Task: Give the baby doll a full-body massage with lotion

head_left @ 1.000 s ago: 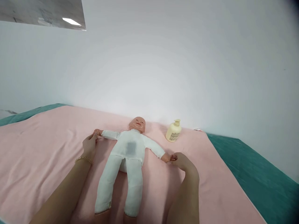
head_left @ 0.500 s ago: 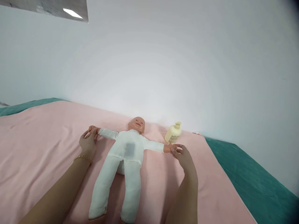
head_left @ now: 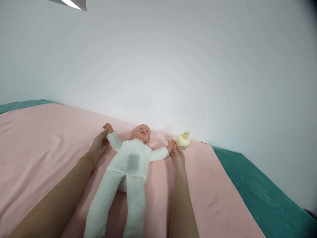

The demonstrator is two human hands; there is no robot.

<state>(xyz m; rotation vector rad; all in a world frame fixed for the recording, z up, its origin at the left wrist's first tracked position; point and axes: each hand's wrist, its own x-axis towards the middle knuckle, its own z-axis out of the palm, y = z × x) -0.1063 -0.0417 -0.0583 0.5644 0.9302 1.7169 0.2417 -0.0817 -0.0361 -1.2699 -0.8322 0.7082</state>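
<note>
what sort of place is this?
Probably a baby-care practice area, though I can't be sure: a plastic-looking, white-clothed baby doll lies on a soft pink fabric sheet, with a pale yellow plastic-looking pump bottle standing nearby.

Lower left of frame: gold-coloured, beaded-looking bracelet (head_left: 86, 157) around left wrist (head_left: 92, 154). Both forearms (head_left: 182, 198) and hands (head_left: 178, 158) bare.
</note>
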